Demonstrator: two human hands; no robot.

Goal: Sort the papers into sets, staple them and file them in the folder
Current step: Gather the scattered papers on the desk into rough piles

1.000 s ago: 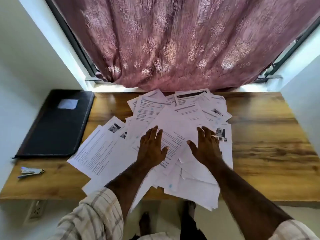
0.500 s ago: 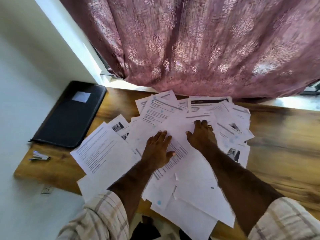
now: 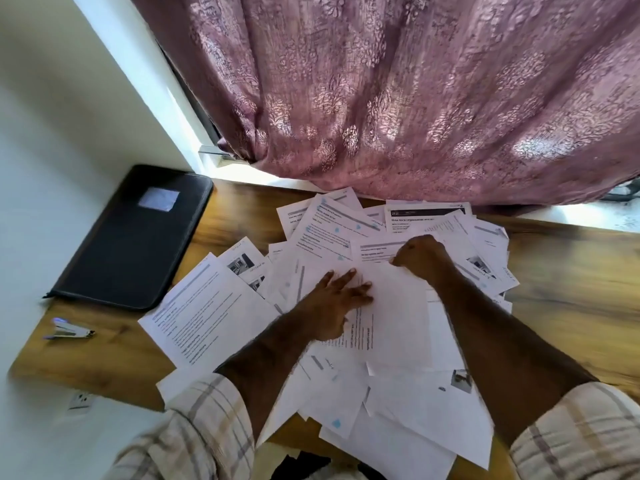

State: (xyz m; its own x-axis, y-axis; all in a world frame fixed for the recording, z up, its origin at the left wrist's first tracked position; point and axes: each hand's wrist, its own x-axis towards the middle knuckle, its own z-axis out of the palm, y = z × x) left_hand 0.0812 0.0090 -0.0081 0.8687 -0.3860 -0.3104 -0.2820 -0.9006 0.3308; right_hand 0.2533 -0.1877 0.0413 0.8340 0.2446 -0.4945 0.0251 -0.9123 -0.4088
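Observation:
Many loose printed papers (image 3: pixel 207 317) lie scattered and overlapping across the middle of the wooden table (image 3: pixel 571 292), some hanging over its near edge. My left hand (image 3: pixel 332 303) rests flat on the pile, fingers spread. Just beyond it, my right hand (image 3: pixel 420 254) has its fingers curled at the top edge of a plain white sheet (image 3: pixel 398 317) and appears to pinch it. The black zip folder (image 3: pixel 131 237) lies closed at the table's far left corner. A small stapler (image 3: pixel 69 331) sits near the left front edge.
A mauve patterned curtain (image 3: pixel 415 98) hangs over the window right behind the table, touching the far papers. A white wall (image 3: pixel 52 116) borders the table's left side, with a socket (image 3: pixel 80 400) below the edge. Bare wood shows at the right.
My right hand reached farther into the pile and curled its fingers at a sheet's edge. My left hand slid a little forward, staying flat. The view tilted left and closer.

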